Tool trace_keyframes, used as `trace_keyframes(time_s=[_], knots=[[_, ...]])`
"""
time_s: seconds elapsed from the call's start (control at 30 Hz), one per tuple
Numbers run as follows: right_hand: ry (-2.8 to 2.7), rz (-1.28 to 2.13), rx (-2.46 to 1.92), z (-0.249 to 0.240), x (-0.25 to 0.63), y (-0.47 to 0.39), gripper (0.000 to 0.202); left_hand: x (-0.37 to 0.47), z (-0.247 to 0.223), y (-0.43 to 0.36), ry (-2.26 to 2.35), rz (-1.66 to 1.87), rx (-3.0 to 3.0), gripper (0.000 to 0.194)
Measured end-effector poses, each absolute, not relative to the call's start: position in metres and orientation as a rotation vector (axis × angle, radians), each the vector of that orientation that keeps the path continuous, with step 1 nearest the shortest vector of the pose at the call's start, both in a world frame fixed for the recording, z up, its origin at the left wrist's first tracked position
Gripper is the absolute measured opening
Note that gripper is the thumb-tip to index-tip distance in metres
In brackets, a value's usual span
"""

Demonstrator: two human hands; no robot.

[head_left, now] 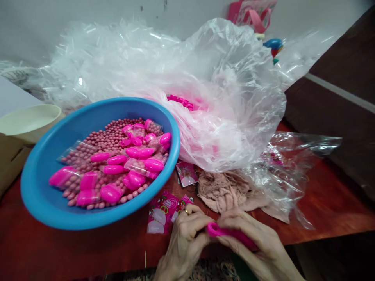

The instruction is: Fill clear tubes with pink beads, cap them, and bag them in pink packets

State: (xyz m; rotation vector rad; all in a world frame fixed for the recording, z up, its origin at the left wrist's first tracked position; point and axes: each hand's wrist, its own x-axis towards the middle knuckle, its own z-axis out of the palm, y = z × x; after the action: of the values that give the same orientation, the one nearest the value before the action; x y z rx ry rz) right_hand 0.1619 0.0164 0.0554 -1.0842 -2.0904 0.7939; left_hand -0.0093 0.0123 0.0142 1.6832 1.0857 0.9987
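Near the table's front edge, my right hand is closed around a bright pink plastic piece with a small hole at its left end. My left hand, with a ring on one finger, has its thumb and fingers pinched at that left end; whether it grips the piece or something small beside it is hidden. To the left stands a blue basin of dusky pink beads, with several clear tubes with bright pink caps lying on the beads.
Pink printed cards lie just beyond my left hand. A crumpled beige cloth is beyond my right hand. Large clear plastic bags fill the back, one holding pink pieces. A pale bowl stands at the far left.
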Motion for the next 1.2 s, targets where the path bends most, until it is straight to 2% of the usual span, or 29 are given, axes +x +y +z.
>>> trace_keyframes(time_s=[0.13,0.4,0.57,0.73,0.87,1.03,1.2], knots=[[-2.206,0.675,-0.983,0.050,0.162,0.012,0.036,-0.010,0.015,0.012,1.117,0.962,1.667,0.034],[-2.204,0.754,-1.016,0.046,0.162,0.010,0.035,-0.009,0.010,0.013,1.114,0.988,1.690,0.038],[-2.090,0.686,-1.019,0.039,0.157,0.006,0.049,-0.008,0.010,0.012,1.133,1.013,1.677,0.036],[-2.067,0.614,-1.059,0.027,0.156,-0.004,0.054,-0.008,0.012,0.010,1.151,1.048,1.684,0.030],[-1.993,0.603,-1.072,0.023,0.154,-0.011,0.050,-0.008,0.009,0.005,1.119,1.171,1.728,0.023],[-2.061,0.554,-1.033,0.036,0.159,-0.006,0.028,0.000,0.002,-0.007,1.113,1.390,1.801,0.009],[-2.219,0.236,-1.153,0.050,0.170,-0.004,0.009,0.010,0.001,-0.014,1.186,1.484,1.870,0.022]])
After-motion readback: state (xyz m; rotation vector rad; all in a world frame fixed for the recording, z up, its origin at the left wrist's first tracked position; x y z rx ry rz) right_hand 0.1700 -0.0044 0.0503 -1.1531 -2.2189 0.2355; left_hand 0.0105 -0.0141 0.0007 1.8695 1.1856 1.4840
